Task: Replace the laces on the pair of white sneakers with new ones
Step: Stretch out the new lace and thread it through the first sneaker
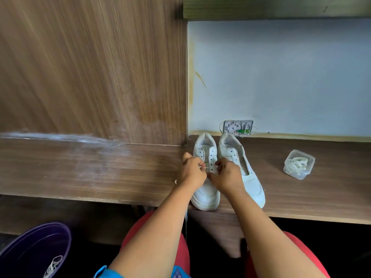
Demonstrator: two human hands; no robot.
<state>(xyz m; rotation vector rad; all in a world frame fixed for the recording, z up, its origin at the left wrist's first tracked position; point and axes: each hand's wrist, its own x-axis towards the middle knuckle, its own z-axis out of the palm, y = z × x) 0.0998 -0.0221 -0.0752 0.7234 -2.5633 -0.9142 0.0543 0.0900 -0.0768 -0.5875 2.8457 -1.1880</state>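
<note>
Two white sneakers stand side by side on the wooden desk [100, 173], toes toward me. The left sneaker [206, 195] has a white lace [205, 167] partly threaded through its lower eyelets. My left hand [191, 172] pinches the lace tip at the shoe's left eyelet row. My right hand [226, 176] grips the lace at the right eyelet row, over the tongue. The right sneaker [251, 183] shows no lace. A loose lace end [186, 221] hangs over the desk's front edge.
A small clear plastic box [299, 164] with white laces inside sits on the desk to the right. A purple bin [34, 249] at lower left holds a white lace. A small opened wall box [239, 127] sits behind the shoes. A wood panel rises at left.
</note>
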